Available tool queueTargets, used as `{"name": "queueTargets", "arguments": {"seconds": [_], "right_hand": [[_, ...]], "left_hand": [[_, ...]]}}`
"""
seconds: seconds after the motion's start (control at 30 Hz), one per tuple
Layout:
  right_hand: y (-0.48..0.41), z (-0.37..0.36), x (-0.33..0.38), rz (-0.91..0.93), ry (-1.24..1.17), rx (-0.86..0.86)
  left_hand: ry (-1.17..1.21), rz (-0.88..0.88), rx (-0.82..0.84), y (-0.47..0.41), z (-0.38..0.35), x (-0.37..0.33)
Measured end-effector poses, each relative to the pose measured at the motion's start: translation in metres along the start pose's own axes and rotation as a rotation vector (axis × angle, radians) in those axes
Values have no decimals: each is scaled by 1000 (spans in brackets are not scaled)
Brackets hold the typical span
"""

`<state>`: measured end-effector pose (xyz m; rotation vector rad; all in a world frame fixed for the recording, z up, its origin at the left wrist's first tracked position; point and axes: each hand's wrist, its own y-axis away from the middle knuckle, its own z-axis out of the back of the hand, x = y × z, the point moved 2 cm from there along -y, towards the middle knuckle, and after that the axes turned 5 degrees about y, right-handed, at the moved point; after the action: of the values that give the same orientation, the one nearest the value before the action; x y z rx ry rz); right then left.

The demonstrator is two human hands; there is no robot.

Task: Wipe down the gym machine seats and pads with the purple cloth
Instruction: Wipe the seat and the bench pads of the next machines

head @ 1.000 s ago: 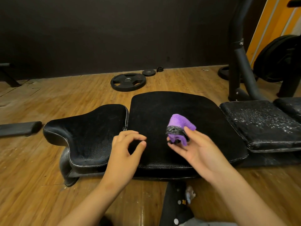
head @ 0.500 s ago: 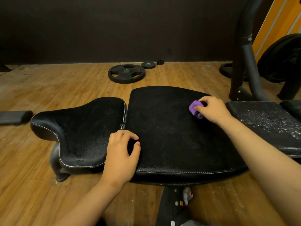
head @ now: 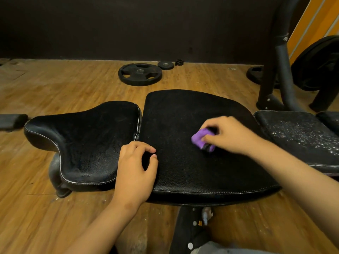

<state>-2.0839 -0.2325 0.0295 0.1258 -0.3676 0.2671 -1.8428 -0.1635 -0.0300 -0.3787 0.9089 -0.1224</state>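
Cloth, purple and bunched, runs diagonally under the right hand fingertips, pinned to the wide pad; left hand rests loosely curled, empty.

I can read no text, label, brand, number or sign anywhere in my view. The black pad under my right hand carries only stitching and grain, no logo. The purple cloth in that hand is plain. The weight plate on the floor well beyond my left hand may bear raised markings, but they are too small and dark for me to make out.
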Motion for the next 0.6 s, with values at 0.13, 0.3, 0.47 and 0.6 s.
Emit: {"name": "queueTargets", "arguments": {"seconds": [0.13,0.3,0.47,0.6], "right_hand": [[7,6,-11,-43,47,-4],[31,0,5,11,25,52],[35,12,-20,-126,111,-6],[47,9,-14,-100,139,30]], "left_hand": [[1,-4,-3,0,-1,1],[4,-4,-14,1,0,-1],[-15,-17,-20,2,0,0],[-18,-22,-14,3,1,0]]}}
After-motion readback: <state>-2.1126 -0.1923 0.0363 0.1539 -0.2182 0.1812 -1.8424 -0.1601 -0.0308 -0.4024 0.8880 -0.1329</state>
